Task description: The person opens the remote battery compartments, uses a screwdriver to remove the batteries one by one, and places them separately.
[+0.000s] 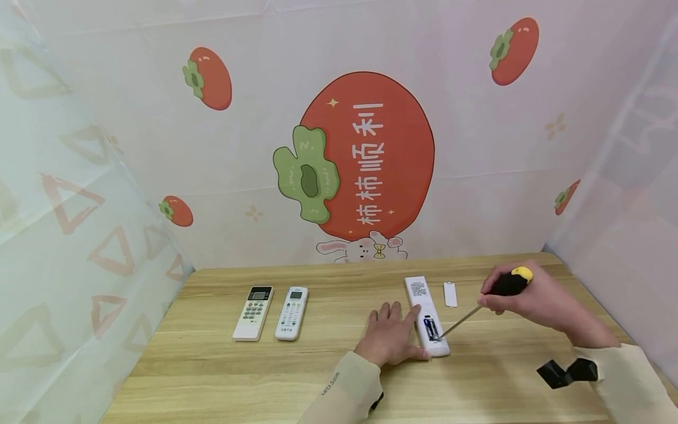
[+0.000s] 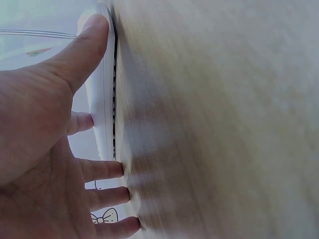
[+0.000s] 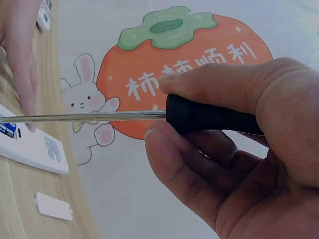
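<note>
So I've got this white remote (image 1: 426, 310) lying buttons-down on the counter (image 1: 339, 300), and everything else kinda sits around it. Its long axis runs away from me, far end leaning a bit left, and the bay with the two batteries (image 1: 431, 330) is in the half closest to me. My left hand (image 1: 389, 337) is right up against the remote's left side, fingers spread out, not wrapped round anything: thumb and index touch the edge, the other fingertips are on the wood. My right hand (image 1: 540, 300) is off to the right of the remote, fingers curled snug round the handle of a screwdriver (image 1: 507, 284), so the left is the nearer one by a lot. The bit that matters imo is the angle: the shaft slants down leftward and toward me, cutting across the remote's long axis, with the tip at the near right edge of the bay. Can't tell if it's actually touching a battery. The little white cover (image 1: 449, 294) lies just right of the remote's far half, and a cream remote (image 1: 253, 313) and a slimmer white one (image 1: 291, 313) sit well off to its left.
</note>
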Action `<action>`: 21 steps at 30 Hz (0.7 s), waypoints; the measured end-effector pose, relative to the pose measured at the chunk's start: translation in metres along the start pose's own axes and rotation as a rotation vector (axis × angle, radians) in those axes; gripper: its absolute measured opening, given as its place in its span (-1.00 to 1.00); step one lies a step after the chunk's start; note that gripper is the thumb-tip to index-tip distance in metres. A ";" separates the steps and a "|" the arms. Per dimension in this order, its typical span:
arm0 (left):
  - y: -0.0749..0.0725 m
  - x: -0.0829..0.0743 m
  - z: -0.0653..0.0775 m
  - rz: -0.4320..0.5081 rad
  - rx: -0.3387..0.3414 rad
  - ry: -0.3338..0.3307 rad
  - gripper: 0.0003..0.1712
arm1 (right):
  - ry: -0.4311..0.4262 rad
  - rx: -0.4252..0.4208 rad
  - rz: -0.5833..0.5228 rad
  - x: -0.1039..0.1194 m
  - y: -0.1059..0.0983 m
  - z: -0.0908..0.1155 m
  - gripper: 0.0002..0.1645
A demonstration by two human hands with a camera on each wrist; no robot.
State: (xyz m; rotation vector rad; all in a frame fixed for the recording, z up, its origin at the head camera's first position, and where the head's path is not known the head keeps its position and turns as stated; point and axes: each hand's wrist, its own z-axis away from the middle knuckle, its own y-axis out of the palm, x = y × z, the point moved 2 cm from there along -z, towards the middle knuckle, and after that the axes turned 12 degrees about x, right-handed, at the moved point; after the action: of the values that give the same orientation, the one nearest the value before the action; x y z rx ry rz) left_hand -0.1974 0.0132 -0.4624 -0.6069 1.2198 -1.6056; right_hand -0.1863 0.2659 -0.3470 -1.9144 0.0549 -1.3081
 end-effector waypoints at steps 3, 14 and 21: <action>-0.001 0.000 0.000 0.002 0.004 0.001 0.11 | -0.048 0.016 0.013 0.004 0.001 0.000 -0.77; 0.000 0.000 -0.001 0.001 0.009 0.000 0.11 | -0.261 0.095 0.039 0.011 0.003 0.002 -0.62; 0.001 0.001 -0.001 0.003 0.007 -0.003 0.10 | -0.318 0.145 0.035 0.012 0.002 0.005 -0.61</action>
State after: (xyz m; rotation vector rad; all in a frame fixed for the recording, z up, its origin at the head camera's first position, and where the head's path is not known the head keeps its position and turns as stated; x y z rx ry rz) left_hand -0.1984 0.0131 -0.4634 -0.6028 1.2120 -1.6054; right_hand -0.1753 0.2620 -0.3398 -1.9627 -0.1624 -0.9455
